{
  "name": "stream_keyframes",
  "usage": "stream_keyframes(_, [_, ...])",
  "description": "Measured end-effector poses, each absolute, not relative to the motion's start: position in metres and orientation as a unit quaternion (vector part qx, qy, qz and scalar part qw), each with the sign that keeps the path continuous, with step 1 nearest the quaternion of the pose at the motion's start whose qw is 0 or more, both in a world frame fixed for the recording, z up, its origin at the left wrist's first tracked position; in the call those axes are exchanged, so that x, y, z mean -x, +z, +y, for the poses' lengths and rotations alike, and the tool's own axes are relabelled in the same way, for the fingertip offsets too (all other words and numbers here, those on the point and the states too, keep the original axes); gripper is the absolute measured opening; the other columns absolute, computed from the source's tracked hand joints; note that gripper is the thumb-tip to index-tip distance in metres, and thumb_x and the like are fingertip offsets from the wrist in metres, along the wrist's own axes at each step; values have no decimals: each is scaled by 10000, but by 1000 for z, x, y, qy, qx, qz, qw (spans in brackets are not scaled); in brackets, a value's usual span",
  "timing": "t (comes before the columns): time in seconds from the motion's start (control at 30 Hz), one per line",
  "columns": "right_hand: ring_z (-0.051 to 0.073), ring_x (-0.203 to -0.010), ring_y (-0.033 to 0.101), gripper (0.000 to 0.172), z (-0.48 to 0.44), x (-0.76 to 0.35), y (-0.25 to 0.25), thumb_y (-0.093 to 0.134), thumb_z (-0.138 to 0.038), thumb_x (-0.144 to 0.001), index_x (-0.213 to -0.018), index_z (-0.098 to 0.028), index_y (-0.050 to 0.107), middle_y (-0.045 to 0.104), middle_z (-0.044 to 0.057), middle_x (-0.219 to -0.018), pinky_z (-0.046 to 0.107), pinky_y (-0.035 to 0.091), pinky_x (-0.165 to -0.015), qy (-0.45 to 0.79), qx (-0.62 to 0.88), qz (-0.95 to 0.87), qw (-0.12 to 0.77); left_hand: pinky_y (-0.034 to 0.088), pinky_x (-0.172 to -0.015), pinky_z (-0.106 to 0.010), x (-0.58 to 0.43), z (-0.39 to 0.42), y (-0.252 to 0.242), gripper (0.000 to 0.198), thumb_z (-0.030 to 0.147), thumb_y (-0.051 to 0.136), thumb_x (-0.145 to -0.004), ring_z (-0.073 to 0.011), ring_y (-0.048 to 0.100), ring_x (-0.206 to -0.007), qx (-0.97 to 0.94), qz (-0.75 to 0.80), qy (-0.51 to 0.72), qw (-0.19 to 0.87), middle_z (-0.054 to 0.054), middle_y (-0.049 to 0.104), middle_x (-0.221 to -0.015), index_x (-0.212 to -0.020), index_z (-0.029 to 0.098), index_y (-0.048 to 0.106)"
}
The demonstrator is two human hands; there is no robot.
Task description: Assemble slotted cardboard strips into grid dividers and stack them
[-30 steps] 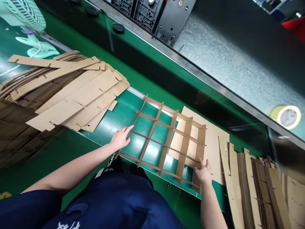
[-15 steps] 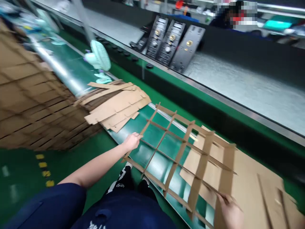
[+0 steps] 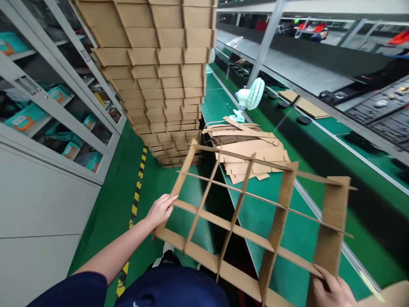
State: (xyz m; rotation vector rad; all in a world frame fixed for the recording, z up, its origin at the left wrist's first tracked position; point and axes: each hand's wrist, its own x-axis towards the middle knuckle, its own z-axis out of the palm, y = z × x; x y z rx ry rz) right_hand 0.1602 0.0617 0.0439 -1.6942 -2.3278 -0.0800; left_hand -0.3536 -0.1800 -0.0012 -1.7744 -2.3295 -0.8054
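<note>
Between my two hands hangs a cardboard divider grid, made of interlocked strips with open square cells. My left hand is closed on its left outer strip, thumb on top. At the lower right, my right hand pinches the end of a strip by the right-hand side. The grid is tilted and held above the bench edge and the floor. Beyond it, a pile of loose cardboard strips lies on the green bench.
A tall stack of assembled cardboard grids stands on the floor ahead. A mint clip fan sits on the bench behind the strips. To the left is a grey glass-doored cabinet. Yellow-black tape marks the floor. A metal post rises at the shelf.
My view has swung left, towards the stack and cabinet. The divider grid has come along, lifted off the bench and carried left, with both hands still holding it.
</note>
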Motion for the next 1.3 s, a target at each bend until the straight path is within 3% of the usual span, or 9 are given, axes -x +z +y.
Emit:
stream_keyframes(0.2, [211, -867, 634, 380, 33, 59, 35, 385, -383, -852, -1042, -223, 672, 627, 78, -1160, 294, 490, -675, 43, 446, -887, 115, 508, -831, -337, 442, -363, -26, 397, 188, 379, -865, -201, 592, -849, 413, -884, -215, 43, -54, 643, -846, -1192, 201, 604])
stream_keyframes(0.4, [207, -881, 644, 341, 20, 215, -21, 388, -326, -875, -1017, -191, 667, 638, 94, -1137, 294, 497, -760, 141, 337, -930, 39, 498, -856, -364, 492, -450, -56, 416, 278, 348, -845, -238, 609, -882, 279, -947, -161, 2, -71, 662, -851, -1131, 198, 639])
stream_keyframes(0.6, [193, -813, 660, 246, 62, 279, -139, 445, -293, -861, -930, -209, 665, 658, 63, -1007, 286, 509, -716, 194, 358, -913, -29, 514, -836, -323, 534, -417, -136, 423, 285, 346, -829, -233, 621, -979, 253, -954, -131, -91, -75, 695, -924, -1109, 214, 654])
stream_keyframes(1.0, [200, -866, 638, 293, 170, 352, -448, 459, -373, -875, -945, -179, 667, 649, 82, -1050, 286, 478, -740, 176, 384, -894, -151, 480, -895, -350, 629, -284, -420, 415, 164, 375, -848, -234, 606, -1021, 222, -946, 8, -238, -101, 670, -1095, -1195, 131, 598])
stream_keyframes(1.23, [234, -933, 612, 380, 205, 399, -568, 425, -424, -877, -995, -155, 665, 633, 118, -1073, 315, 469, -780, 159, 381, -903, -123, 417, -958, -341, 679, -249, -526, 416, 136, 363, -890, -209, 537, -1105, 228, -946, -2, -233, -94, 628, -1170, -1273, 122, 526])
stream_keyframes(1.3, [246, -972, 606, 390, 208, 412, -590, 431, -420, -880, -1084, -168, 648, 593, 130, -1179, 329, 470, -787, 157, 384, -897, -154, 412, -956, -383, 689, -242, -546, 455, 137, 397, -879, -239, 480, -1190, 227, -944, -1, -240, -121, 571, -1262, -1326, 123, 480])
